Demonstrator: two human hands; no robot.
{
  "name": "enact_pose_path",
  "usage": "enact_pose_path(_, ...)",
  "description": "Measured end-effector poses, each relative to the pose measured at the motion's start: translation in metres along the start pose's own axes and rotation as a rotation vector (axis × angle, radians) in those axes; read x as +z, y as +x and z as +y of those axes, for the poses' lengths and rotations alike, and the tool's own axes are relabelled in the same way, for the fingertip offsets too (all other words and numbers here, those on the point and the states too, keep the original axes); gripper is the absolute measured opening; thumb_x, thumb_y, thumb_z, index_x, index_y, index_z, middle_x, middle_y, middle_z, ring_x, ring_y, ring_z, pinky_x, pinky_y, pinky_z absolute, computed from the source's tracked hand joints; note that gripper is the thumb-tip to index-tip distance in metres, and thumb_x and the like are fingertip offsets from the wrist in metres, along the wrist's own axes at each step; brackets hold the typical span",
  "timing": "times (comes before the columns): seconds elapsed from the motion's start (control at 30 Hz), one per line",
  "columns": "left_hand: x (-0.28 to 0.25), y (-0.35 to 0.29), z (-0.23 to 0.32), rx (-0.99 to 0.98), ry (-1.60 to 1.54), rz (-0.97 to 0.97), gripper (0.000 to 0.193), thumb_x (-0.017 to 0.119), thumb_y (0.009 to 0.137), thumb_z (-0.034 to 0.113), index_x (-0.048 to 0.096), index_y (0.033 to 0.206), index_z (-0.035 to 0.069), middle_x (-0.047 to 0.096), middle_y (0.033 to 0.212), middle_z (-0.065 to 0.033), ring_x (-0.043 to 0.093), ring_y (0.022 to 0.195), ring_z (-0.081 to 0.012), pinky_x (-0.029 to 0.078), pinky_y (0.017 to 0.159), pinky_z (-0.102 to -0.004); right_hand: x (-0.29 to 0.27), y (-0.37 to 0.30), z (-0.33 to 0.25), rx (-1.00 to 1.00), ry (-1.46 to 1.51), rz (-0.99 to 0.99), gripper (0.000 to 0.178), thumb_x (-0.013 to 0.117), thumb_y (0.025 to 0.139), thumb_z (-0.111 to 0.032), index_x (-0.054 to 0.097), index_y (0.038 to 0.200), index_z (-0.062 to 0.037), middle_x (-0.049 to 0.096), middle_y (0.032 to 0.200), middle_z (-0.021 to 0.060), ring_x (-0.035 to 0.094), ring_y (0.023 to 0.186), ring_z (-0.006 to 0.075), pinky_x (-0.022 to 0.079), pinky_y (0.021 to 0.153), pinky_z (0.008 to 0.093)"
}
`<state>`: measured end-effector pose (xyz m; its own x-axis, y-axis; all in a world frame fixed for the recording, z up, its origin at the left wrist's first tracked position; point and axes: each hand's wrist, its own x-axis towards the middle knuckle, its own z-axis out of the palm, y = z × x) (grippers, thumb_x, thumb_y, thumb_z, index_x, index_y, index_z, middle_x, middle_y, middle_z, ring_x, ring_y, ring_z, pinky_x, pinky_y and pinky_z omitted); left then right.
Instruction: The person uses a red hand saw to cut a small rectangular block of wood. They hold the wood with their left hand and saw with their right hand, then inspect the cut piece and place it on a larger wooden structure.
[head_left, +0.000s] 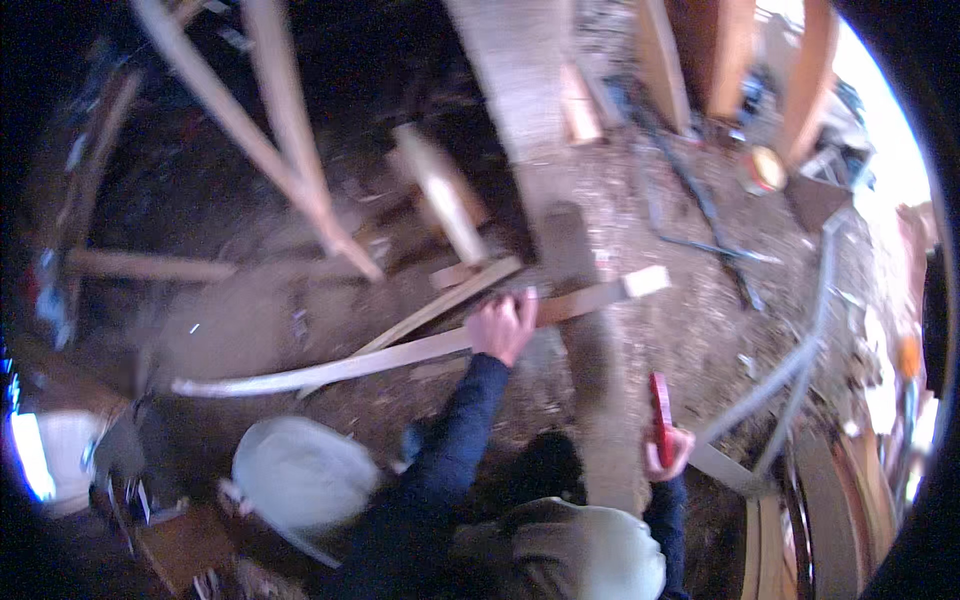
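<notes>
A long, thin wooden strip point(330, 372) lies across the middle, slanting up to the right, its pale right end past a wide wooden beam. My left hand point(503, 325) is closed over the strip near its middle, fingers curled at the far edge. A second, shorter batten point(435, 312) runs just behind it, partly hidden near that hand. Lower right, my right hand point(670, 456) is closed around a slim red tool point(660, 405) that points away from me. Motion blur hides which kind of tool it is.
Beneath the strip, a wide beam point(590, 370) runs from front to back. Pale wooden struts point(285, 130) stand at the far left. Dark cables or bars point(700, 200) and a round tin point(765, 170) lie far right. A grey metal frame point(800, 370) is nearer on the right.
</notes>
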<state>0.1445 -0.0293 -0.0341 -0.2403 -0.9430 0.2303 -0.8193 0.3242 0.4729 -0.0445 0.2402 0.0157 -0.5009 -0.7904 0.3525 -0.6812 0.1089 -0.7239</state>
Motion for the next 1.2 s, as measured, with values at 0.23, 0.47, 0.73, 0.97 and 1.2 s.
enact_pose_path(0.23, -0.014, 0.014, -0.016, 0.086, 0.056, -0.091, 0.033, 0.056, 0.079, 0.037, 0.066, 0.060, 0.013, 0.061, 0.056, -0.0150, 0.061, 0.052, -0.0326, 0.049, 0.052, -0.0452, 0.002, -0.038, 0.023, 0.416, 0.315, -0.086, 0.027, 0.064, 0.081, -0.025, 0.057, 0.072, -0.0011, 0.052, 0.059, -0.0005, 0.048, 0.049, 0.0109, 0.037, 0.047, 0.0253)
enact_pose_path(0.47, -0.003, 0.031, -0.020, 0.048, -0.049, -0.228, 0.032, 0.053, 0.081, 0.033, 0.069, 0.070, 0.008, 0.062, 0.064, -0.0189, 0.061, 0.058, -0.0372, 0.048, 0.057, -0.0490, 0.013, -0.053, 0.010, 0.215, 0.165, 0.117, 0.011, 0.065, 0.071, -0.013, 0.062, 0.073, -0.0026, 0.056, 0.059, 0.0024, 0.051, 0.049, 0.0133, 0.039, 0.046, 0.0276)
enact_pose_path(0.73, 0.012, 0.020, 0.015, 0.157, 0.053, -0.036, 0.037, 0.051, 0.084, 0.033, 0.066, 0.065, 0.006, 0.064, 0.064, -0.0170, 0.063, 0.061, -0.0358, 0.050, 0.059, -0.0479, -0.001, -0.017, -0.035, 0.297, 0.293, -0.116, 0.016, 0.059, 0.072, -0.008, 0.053, 0.057, -0.0065, 0.047, 0.045, 0.0039, 0.050, 0.038, 0.0160, 0.040, 0.042, 0.0284)
enact_pose_path(0.97, 0.016, 0.029, 0.007, 0.072, 0.348, -0.131, 0.048, 0.046, 0.086, 0.041, 0.069, 0.065, 0.005, 0.064, 0.069, -0.0209, 0.064, 0.064, -0.0374, 0.051, 0.065, -0.0471, 0.008, -0.019, -0.033, 0.309, 0.265, -0.208, 0.003, 0.060, 0.069, -0.009, 0.061, 0.069, -0.0064, 0.057, 0.053, 0.0049, 0.058, 0.046, 0.0176, 0.048, 0.051, 0.0264)
enact_pose_path(1.2, 0.017, 0.033, 0.020, 0.007, 0.293, -0.235, 0.048, 0.046, 0.085, 0.040, 0.069, 0.067, 0.003, 0.064, 0.072, -0.0232, 0.065, 0.068, -0.0374, 0.052, 0.067, -0.0477, 0.015, -0.031, -0.029, 0.214, 0.210, -0.145, 0.006, 0.062, 0.067, -0.007, 0.058, 0.063, -0.0085, 0.050, 0.050, 0.0059, 0.052, 0.042, 0.0202, 0.044, 0.046, 0.0310)
